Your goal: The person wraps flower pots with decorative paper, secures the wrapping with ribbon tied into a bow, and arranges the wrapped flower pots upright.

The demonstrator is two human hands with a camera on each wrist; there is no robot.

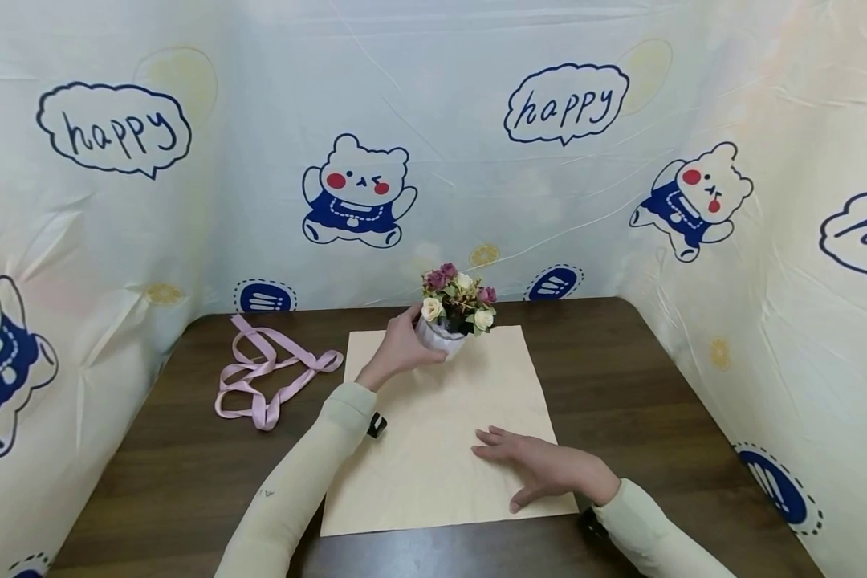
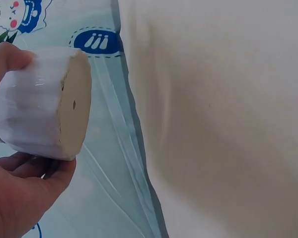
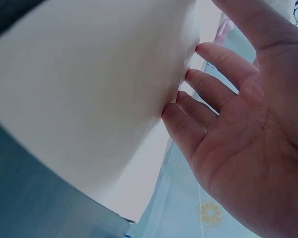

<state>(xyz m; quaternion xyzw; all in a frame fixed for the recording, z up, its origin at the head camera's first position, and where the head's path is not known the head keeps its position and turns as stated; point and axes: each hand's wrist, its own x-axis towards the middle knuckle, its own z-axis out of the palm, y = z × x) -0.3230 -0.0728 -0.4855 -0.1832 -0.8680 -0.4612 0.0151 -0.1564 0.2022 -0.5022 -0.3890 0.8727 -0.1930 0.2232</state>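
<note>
A small white pot (image 1: 441, 338) of purple and cream artificial flowers (image 1: 460, 299) is gripped round its side by my left hand (image 1: 408, 347). In the left wrist view the pot (image 2: 35, 101) is tilted, its pale base turned to the camera, with fingers below and another part of the hand above. Under both hands lies a cream sheet (image 1: 433, 449), paper or cloth, spread on the table. My right hand (image 1: 542, 466) is over the sheet's lower right part, fingers spread and holding nothing. Its fingertips appear to touch the sheet in the right wrist view.
A loosely looped pink ribbon (image 1: 266, 371) lies on the dark wooden table (image 1: 621, 385), left of the sheet. Printed curtains (image 1: 462, 185) with bears and lettering hang behind the table and on both sides.
</note>
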